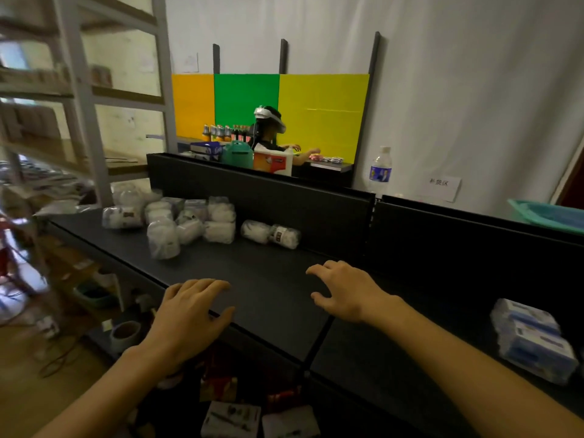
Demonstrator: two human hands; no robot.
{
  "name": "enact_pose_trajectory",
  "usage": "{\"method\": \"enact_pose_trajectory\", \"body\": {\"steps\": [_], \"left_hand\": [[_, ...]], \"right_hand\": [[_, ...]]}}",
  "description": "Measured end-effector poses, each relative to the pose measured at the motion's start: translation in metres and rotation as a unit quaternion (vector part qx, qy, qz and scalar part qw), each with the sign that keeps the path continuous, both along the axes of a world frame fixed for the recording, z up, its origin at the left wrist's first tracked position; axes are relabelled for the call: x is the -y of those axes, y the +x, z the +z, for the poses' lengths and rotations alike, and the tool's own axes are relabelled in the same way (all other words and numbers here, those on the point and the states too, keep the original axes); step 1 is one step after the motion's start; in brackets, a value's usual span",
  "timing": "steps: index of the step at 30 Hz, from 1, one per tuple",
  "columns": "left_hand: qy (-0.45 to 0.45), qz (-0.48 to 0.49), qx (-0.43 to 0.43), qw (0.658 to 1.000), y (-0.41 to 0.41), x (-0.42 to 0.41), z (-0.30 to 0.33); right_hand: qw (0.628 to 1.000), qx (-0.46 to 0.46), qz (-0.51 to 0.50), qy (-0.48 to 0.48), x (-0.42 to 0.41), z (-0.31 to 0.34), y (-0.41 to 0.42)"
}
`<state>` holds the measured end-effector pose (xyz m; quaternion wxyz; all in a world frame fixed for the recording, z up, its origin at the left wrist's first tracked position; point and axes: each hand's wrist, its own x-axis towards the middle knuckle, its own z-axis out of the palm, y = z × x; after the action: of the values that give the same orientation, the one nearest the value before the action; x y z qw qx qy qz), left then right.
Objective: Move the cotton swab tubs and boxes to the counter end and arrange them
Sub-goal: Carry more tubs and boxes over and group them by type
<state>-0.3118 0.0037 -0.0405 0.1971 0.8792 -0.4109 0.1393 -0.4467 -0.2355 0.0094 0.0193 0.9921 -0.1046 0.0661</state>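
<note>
Several clear cotton swab tubs (167, 222) lie in a loose heap at the far left end of the black counter (278, 279). Two more tubs (271, 234) lie on their sides a little to the right of the heap, against the back panel. Blue-and-white boxes (534, 336) are stacked at the right edge of the counter. My left hand (189, 311) hovers over the counter's front edge, fingers relaxed, holding nothing. Over the counter's middle, my right hand (344, 289) is spread, empty, well short of the tubs.
A black back panel (316, 203) runs along the counter. A metal rack (82, 99) stands at the left. A water bottle (380, 169) and a teal basin (553, 213) sit behind the panel. Another person (268, 131) works at a far shelf. Goods lie below the counter.
</note>
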Motion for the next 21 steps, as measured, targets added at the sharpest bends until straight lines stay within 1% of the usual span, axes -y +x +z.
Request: {"method": "enact_pose_trajectory", "body": {"steps": [4,11,15,18,21], "left_hand": [[0.01,0.012,0.0,1.0,0.047,-0.002,-0.002],[0.0,0.069,0.008,0.998,0.132,-0.009,0.024],[-0.016,0.092,0.008,0.996,0.171,-0.021,0.026],[-0.009,0.101,-0.002,0.995,0.198,-0.027,0.027],[-0.016,0.104,0.009,0.994,0.225,-0.027,0.027]], "right_hand": [[1.0,0.004,0.009,0.016,0.011,-0.004,0.053],[0.999,0.016,0.044,0.023,0.021,0.006,0.165],[0.996,0.026,0.076,0.033,0.015,0.005,0.222],[0.995,0.017,0.092,0.037,0.006,0.005,0.256],[0.994,0.009,0.101,0.027,0.0,0.006,0.285]]}}
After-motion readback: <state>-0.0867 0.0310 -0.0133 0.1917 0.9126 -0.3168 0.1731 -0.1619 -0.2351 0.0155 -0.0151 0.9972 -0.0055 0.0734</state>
